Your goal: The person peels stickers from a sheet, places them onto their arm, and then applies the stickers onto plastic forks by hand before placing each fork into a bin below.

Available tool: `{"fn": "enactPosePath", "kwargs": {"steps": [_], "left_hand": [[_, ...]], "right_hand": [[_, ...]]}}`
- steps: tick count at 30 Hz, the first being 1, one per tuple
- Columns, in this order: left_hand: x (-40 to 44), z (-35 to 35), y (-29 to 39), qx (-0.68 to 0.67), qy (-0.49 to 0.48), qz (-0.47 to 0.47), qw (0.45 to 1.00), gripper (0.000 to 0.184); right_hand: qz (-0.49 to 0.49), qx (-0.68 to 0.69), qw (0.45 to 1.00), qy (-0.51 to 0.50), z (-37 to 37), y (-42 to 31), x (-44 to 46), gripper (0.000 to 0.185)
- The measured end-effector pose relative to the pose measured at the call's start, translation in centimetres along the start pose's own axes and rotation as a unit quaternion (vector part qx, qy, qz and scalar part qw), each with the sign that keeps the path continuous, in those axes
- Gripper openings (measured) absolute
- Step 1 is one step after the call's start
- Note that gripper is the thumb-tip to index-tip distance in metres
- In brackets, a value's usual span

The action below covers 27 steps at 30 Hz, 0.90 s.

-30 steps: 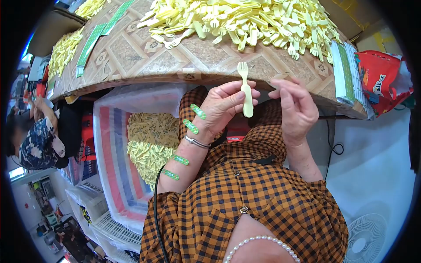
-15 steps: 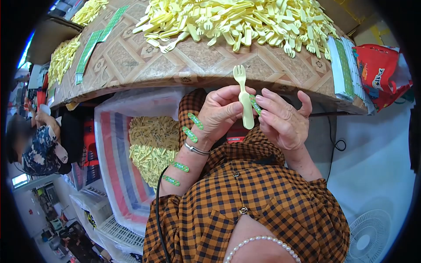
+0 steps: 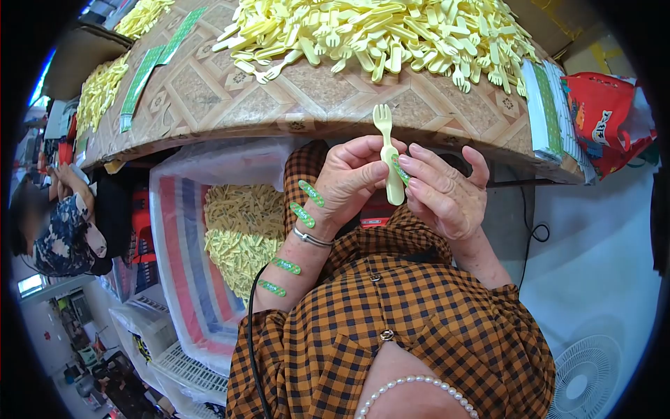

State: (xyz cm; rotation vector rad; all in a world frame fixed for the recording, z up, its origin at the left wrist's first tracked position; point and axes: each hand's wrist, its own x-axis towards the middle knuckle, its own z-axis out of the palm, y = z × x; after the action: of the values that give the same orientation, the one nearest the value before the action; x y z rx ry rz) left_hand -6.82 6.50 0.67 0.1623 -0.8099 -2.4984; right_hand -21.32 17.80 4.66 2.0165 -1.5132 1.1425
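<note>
A pale yellow fork [image 3: 387, 140] stands upright, tines away from me, pinched between thumb and fingers of my left hand [image 3: 352, 174]. Against the fork's handle lies a green sticker [image 3: 399, 167], held at my right hand's [image 3: 447, 192] fingertips. Several more green stickers, such as one on the wrist [image 3: 303, 215], are stuck along my left forearm. Beyond both hands, a large heap of yellow forks [image 3: 391, 35] covers the far part of the patterned table [image 3: 314, 98].
A striped lined bin [image 3: 188, 265] with many forks is below left. Green sticker sheets [image 3: 139, 87] lie on the table's left; another stack [image 3: 548, 119] is at its right beside a red bag [image 3: 604, 119]. A person [image 3: 63, 230] sits far left. A fan [image 3: 583, 377] stands lower right.
My right hand has come left to the fork, bringing a green sticker against the handle. My left hand keeps its hold on the fork. The person at left has moved their arms slightly.
</note>
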Motion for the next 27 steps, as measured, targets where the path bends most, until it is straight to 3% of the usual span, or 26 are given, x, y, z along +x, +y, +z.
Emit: {"fn": "enactPosePath", "kwargs": {"steps": [27], "left_hand": [[-0.23,-0.25,0.08,0.014,0.021,0.005,1.000,0.033]], "right_hand": [[-0.024,-0.019,0.999,-0.020,0.64,0.08,0.02,0.016]]}}
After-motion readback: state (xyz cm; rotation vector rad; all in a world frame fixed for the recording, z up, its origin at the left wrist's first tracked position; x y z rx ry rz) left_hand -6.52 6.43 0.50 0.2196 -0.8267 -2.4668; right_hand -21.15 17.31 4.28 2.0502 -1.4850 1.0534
